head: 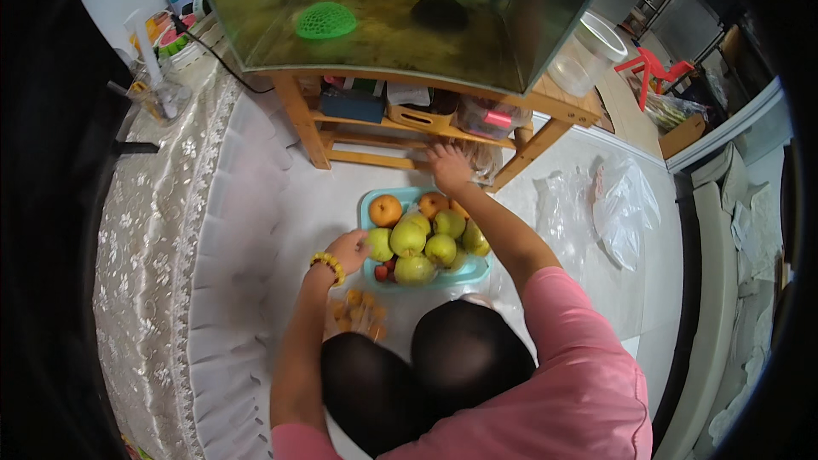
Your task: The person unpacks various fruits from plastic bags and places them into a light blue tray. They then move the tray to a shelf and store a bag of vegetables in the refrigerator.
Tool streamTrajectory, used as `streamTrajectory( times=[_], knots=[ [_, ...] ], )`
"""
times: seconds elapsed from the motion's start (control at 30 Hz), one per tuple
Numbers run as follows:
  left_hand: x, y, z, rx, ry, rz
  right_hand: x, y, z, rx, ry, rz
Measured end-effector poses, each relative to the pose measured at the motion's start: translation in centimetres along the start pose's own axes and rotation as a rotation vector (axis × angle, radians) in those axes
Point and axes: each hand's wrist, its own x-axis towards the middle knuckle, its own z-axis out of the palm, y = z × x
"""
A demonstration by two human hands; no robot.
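A light-blue plastic tray [366,201] on the floor carries a heap of green pears or apples [408,238]. Orange-brown round fruits [386,211] fill its far side, and small red fruits [381,273] show at the near left. My left hand [348,251], with a yellow beaded bracelet above the wrist, is at the tray's left rim, fingertips against a green fruit; its grip is partly hidden. Beyond the tray, my right hand [449,169] reaches, fingers spread, to the low rail of a wooden stand [377,160], beside a clear plastic bag [487,160].
A fish tank [383,45] tops the stand; boxes [351,102] fill its shelf. A bag of orange fruits [358,314] lies by my knees. White plastic bags [623,211] lie at right. A lace-covered table [153,236] borders the left, a sofa [703,294] the right.
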Motion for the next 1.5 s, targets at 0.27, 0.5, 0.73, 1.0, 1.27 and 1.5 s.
streamTrajectory(
  times=[0.27, 0.5, 0.73, 1.0, 1.27, 1.5],
  knots=[
    [0.3, 3.6, -4.7, 0.242, 0.051, -0.137, 8.1, 2.0, 7.5, -0.105, -0.326, 0.085],
    [5.9, 3.5, -2.2, 0.251, 0.179, -0.284, 7.0, 5.3, 9.9, 0.141, -0.136, 0.255],
    [6.8, 0.1, 5.9, -0.105, 0.633, -0.911, 2.0, 3.4, 0.6, 0.36, -0.083, 0.099],
    [4.3, 3.6, 9.1, -1.139, 0.684, -1.051, -19.3, 6.0, 3.3, 0.55, 0.298, 0.738],
    [4.5, 0.3, 11.5, -1.967, 0.774, -0.773, -20.7, 4.5, 4.4, 1.647, 0.097, 1.13],
    [3.8, 0.2, 11.4, -1.324, 0.944, -0.844, -20.0, 2.7, 4.7, 1.79, 0.247, 1.168]
  ],
)
